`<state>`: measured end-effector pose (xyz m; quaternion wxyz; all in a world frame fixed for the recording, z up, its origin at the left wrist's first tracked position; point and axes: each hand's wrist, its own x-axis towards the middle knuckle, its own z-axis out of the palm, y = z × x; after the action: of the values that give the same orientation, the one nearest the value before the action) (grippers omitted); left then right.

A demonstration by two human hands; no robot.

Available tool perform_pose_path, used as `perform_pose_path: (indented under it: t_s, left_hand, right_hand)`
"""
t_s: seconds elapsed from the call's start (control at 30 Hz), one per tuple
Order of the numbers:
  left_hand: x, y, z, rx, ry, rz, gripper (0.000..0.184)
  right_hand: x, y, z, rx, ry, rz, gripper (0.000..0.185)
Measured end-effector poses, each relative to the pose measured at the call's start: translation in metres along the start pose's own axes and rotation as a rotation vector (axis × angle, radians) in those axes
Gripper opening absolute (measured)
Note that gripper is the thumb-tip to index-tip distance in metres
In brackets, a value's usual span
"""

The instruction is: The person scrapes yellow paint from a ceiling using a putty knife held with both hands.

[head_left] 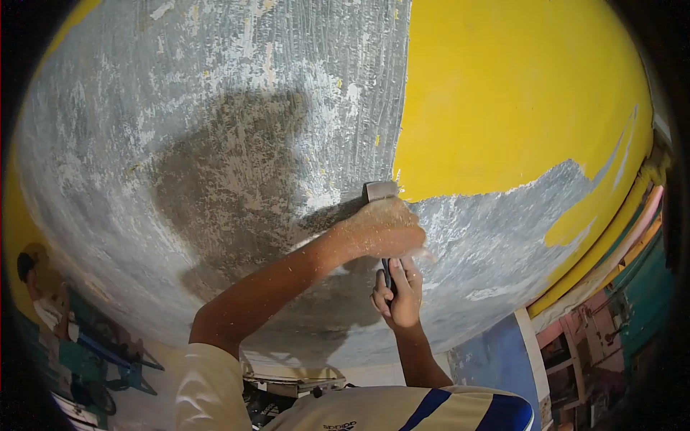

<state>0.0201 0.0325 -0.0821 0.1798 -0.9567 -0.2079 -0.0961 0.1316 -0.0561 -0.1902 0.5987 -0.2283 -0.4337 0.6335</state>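
A paint scraper (382,190) has its metal blade against the wall, at the lower left corner of a yellow paint patch (517,93). My left hand (384,228) is closed around the scraper just below the blade and hides its middle part. Below it, my right hand (402,296) grips the dark handle (389,276), fingers wrapped round it. Around the blade the wall (345,93) shows grey and white, streaked with scrape marks and a few yellow flecks. Pale specks dot my left forearm, and a whitish blur lies beside my left knuckles.
Yellow paint has a ragged lower edge and continues toward the right side. A seated person (49,309) is at the far left, near a blue bench-like frame (118,359). At the lower right stand a blue panel (496,366) and pinkish shelving (575,359). Dark shadows fall on the wall.
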Motion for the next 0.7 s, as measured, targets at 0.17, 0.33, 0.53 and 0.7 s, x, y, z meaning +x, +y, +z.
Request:
perform_pose_path:
  t_s: [0.17,0.33,0.53,0.7]
  left_hand:
    - [-0.001,-0.005,-0.01,-0.056,0.065,-0.002,0.021]
    - [0.002,-0.014,-0.008,-0.052,0.122,-0.002,0.03]
    - [0.006,-0.013,-0.011,-0.071,0.149,-0.047,0.049]
    - [0.003,-0.008,-0.028,-0.113,0.091,-0.059,0.053]
  right_hand:
    - [0.007,-0.006,0.01,-0.011,0.032,-0.001,0.022]
    - [0.013,-0.008,0.018,-0.058,0.056,-0.036,0.022]
    - [0.011,-0.016,0.019,-0.07,0.062,-0.029,0.02]
    - [0.009,-0.019,0.031,-0.059,0.052,-0.055,0.021]
